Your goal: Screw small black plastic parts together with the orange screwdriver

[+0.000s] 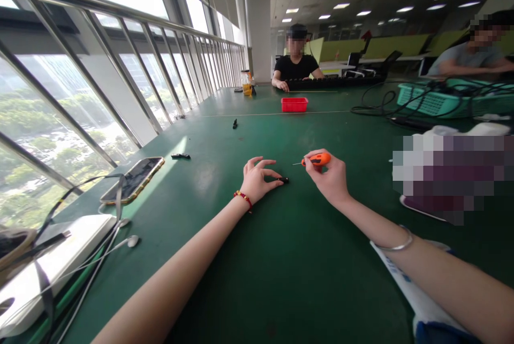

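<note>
My left hand (pixel 259 177) rests on the green table (pixel 281 258), thumb and forefinger pinched on a small black part (pixel 283 180) lying on the surface, the other fingers raised. My right hand (pixel 329 175) is closed round a small orange-handled screwdriver (pixel 317 160), held level with its thin tip pointing left, just above and right of the black part. A red bead bracelet is on my left wrist, a silver bangle on my right.
A phone (pixel 134 178), white earphones (pixel 130 241) and cables lie at the left. Two small black pieces (pixel 180 156) (pixel 235 123) sit farther out. A red tray (pixel 294 104) stands mid-table. A person in black sits at the far end; another person sits at the right behind a teal basket (pixel 429 100).
</note>
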`<state>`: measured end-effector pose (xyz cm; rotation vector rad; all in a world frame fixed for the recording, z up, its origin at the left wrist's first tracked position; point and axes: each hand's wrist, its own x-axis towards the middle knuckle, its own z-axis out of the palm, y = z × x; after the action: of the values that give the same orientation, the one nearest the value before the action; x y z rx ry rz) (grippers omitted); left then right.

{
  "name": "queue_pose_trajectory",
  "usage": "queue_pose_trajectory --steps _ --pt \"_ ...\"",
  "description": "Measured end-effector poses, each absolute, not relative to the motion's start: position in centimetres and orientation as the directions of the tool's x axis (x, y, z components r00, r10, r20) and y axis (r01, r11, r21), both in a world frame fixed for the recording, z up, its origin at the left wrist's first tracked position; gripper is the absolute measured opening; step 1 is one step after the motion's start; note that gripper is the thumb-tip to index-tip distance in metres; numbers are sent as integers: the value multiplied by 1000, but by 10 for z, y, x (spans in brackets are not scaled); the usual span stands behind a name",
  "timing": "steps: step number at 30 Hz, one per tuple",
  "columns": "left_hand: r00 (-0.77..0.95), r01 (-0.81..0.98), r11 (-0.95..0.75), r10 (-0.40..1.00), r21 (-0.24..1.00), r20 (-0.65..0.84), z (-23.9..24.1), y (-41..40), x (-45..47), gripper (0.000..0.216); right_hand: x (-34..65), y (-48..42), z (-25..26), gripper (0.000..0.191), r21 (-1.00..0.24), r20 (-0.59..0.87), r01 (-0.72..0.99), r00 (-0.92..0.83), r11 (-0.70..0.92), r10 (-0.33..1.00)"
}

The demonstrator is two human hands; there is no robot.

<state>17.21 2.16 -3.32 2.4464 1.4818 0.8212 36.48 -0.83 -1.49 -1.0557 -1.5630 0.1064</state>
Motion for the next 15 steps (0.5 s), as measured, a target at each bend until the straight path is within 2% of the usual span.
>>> queue_pose_trajectory --steps 3,6,15 --pt "341 770 -476 870 426 356 -32 22 172 11 361 -12 -11 17 -638 745 479 187 603 640" --pt "338 766 -475 871 433 357 -32 22 172 11 359 -14 -8 20 -636 761 426 206 643 616" --pt "344 766 -495 855 410 388 -33 20 173 11 358 -17 -8 20 -587 798 466 196 662 570"
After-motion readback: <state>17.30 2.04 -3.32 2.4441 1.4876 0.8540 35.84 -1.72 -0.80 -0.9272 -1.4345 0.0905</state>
